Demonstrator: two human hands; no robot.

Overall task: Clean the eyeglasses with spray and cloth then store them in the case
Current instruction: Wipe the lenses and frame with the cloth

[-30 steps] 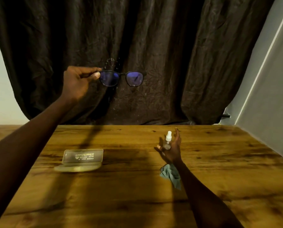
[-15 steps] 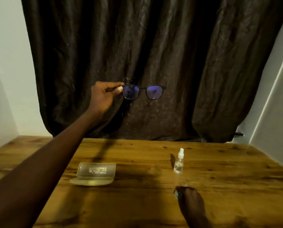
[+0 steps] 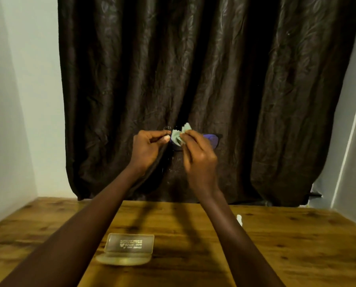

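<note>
My left hand [image 3: 147,149] pinched the eyeglasses [image 3: 211,139] by one end; my right hand [image 3: 197,156] pinched the cloth [image 3: 179,135] against them. Light circular rubbing was advised.

Cloth [image 3: 177,138] on eyeglasses [image 3: 211,139], above table [image 3: 297,247].
</note>
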